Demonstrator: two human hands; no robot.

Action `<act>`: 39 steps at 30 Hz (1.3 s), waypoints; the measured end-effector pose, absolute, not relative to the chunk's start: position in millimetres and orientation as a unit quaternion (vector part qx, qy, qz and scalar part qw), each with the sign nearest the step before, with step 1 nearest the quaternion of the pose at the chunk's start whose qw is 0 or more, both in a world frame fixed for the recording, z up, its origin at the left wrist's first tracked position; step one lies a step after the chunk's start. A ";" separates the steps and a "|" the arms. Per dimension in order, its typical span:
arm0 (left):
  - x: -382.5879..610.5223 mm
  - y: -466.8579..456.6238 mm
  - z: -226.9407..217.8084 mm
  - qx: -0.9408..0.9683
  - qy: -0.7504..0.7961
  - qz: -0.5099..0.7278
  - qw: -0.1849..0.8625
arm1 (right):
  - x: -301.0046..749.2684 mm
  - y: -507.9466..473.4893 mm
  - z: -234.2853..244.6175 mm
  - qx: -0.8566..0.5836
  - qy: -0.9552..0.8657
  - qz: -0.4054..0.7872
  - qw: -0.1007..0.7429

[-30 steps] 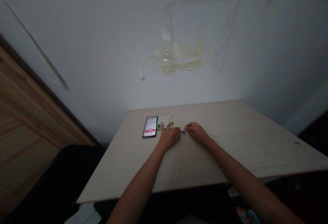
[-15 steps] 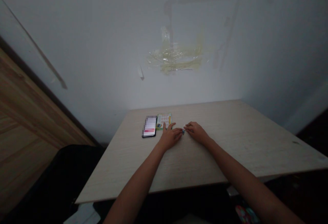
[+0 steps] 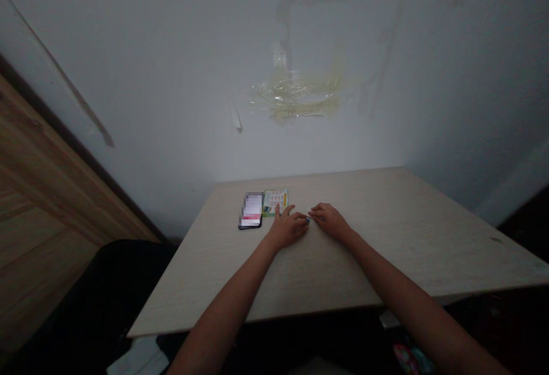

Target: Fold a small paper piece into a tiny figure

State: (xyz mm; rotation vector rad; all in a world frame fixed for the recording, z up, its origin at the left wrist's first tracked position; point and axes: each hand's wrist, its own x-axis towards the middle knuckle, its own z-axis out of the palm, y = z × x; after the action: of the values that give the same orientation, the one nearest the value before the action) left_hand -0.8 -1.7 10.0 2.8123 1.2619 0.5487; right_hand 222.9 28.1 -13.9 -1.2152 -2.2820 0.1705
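- left hand point(image 3: 287, 228): fingers spread, palm low over the tabletop point(image 3: 386, 238); its fingertips reach the small blue-and-white piece point(image 3: 307, 219) from one side; its outer fingers lie just below a colourful printed card point(image 3: 275, 202)
- right hand point(image 3: 329, 222): fingers held close together, tips touching the same piece; whether they pinch it is too small to tell
- the piece sits between both hands; a phone point(image 3: 251, 210) lies beside the card, its screen blurred

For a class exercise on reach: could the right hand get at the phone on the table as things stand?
Probably yes, though not directly: the left hand lies between the right hand and the phone, so the right hand would likely have to pass over or around it.
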 end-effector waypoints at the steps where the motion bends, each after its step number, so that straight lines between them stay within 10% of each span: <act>1: -1.1 -2.0 9.9 0.899 0.402 0.174 0.006 | 223.0 28.2 -13.8 -0.450 -0.849 0.063 0.272; 39: -0.6 -9.1 11.6 0.897 0.403 0.184 -0.003 | 223.3 28.7 -17.1 -0.445 -0.845 0.060 0.289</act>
State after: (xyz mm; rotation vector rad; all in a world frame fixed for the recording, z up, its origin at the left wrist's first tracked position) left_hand -0.6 -9.1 11.6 2.8231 1.2680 0.5793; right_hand 223.3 28.7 -17.1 -1.1883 -2.2563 0.1607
